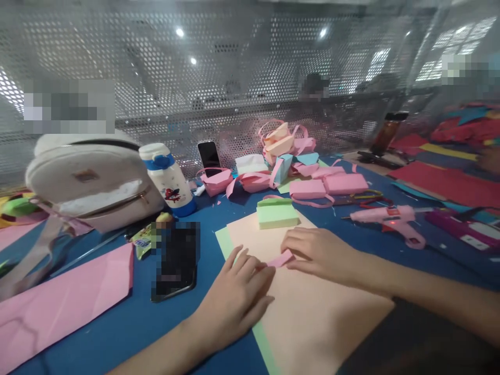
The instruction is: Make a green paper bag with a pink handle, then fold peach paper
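Both hands rest on a peach sheet of paper [312, 312] that lies over a green sheet [222, 238] on the blue table [148, 323]. A small pink paper strip [280, 259] sits between them. My left hand [238, 291] pinches its left end with fingers closed. My right hand [318, 253] presses on its right end with fingers together. A green paper box [276, 213] stands just beyond the sheets.
A phone [174, 271] lies left of the sheets, with a large pink paper [66, 297], a white bag [86, 177] and a water bottle [169, 179] beyond. Pink paper boxes [332, 185], a pink glue gun [390, 217] and scissors [363, 198] lie at the back right.
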Demonstrator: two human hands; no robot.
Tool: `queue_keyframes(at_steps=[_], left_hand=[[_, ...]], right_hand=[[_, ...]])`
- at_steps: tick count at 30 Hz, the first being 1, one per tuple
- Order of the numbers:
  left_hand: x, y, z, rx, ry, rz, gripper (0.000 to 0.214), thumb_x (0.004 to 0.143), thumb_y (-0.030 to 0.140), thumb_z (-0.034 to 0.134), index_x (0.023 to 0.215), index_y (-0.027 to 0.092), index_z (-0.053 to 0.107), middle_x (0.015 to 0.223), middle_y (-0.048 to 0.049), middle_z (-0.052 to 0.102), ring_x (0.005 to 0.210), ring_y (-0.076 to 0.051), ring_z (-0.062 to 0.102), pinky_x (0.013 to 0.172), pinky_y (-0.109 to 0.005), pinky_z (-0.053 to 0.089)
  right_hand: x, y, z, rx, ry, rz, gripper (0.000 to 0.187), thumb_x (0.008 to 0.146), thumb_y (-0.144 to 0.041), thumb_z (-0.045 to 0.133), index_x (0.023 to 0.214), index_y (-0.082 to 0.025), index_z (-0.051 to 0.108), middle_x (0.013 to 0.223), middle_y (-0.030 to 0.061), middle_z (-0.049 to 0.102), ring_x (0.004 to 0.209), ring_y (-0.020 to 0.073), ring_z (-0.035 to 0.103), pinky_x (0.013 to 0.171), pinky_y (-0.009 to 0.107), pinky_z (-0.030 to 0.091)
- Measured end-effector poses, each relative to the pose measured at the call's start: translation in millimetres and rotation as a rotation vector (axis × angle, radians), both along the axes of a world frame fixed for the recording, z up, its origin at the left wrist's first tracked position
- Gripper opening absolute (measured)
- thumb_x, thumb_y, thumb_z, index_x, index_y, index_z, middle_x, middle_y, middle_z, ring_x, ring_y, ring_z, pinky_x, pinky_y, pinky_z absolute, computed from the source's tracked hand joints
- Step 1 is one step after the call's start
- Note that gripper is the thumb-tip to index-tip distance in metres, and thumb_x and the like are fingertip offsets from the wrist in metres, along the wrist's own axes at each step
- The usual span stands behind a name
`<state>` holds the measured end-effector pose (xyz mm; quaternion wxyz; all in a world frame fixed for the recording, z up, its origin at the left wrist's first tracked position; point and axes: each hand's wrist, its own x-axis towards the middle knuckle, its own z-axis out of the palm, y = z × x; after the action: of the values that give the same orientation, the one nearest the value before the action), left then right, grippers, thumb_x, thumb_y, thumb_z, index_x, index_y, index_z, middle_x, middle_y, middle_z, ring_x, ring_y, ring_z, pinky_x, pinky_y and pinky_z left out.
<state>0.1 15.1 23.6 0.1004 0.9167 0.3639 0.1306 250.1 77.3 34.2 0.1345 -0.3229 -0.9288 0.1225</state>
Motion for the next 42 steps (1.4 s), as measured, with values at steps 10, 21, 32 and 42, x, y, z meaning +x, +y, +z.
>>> queue_keyframes(at_steps=[10, 21, 32, 42], left_hand=[[8.0, 31.7, -2.8, -0.193, -0.249, 0.279, 0.011, 0.085, 0.021, 0.067, 0.096, 0.019, 0.064, 0.088, -0.0017, 0.063, 0.083, -0.021, 0.059, 0.077, -0.033, 0.040], [26.6, 25.7, 1.6, -0.271, -0.282, 0.298, 0.019, 0.077, 0.024, 0.074, 0.095, 0.021, 0.067, 0.092, -0.0007, 0.064, 0.085, -0.020, 0.058, 0.083, -0.033, 0.037], [19.9, 37.1, 3.2, -0.519, -0.591, 0.352, 0.030, 0.084, 0.040, 0.060, 0.074, 0.015, 0.073, 0.072, -0.0066, 0.075, 0.065, -0.019, 0.066, 0.060, -0.025, 0.045], [-2.8, 32.9, -7.4, -0.627, -0.874, 0.368, 0.045, 0.089, 0.056, 0.059, 0.086, 0.012, 0.069, 0.063, -0.0066, 0.072, 0.046, -0.014, 0.060, 0.050, -0.022, 0.046]], right_hand=[[-15.7, 10.4, 2.4, -0.376, 0.238, -0.068, 0.010, 0.077, -0.013, 0.067, 0.082, -0.021, 0.064, 0.077, -0.0036, 0.064, 0.071, 0.0142, 0.054, 0.060, 0.024, 0.034], [-11.1, -1.8, 5.8, -0.590, 0.525, -0.106, 0.012, 0.079, -0.011, 0.053, 0.073, -0.020, 0.046, 0.085, 0.0010, 0.064, 0.072, 0.0135, 0.057, 0.065, 0.024, 0.044], [0.1, -5.1, 6.9, -0.463, 0.591, -0.078, 0.013, 0.080, -0.008, 0.050, 0.080, -0.020, 0.055, 0.094, 0.0024, 0.060, 0.087, 0.0164, 0.059, 0.077, 0.026, 0.048], [157.6, -55.5, -11.0, -0.304, 0.174, -0.546, 0.030, 0.088, -0.060, 0.058, 0.087, -0.035, 0.075, 0.104, 0.0129, 0.073, 0.102, 0.0335, 0.068, 0.092, 0.048, 0.053]])
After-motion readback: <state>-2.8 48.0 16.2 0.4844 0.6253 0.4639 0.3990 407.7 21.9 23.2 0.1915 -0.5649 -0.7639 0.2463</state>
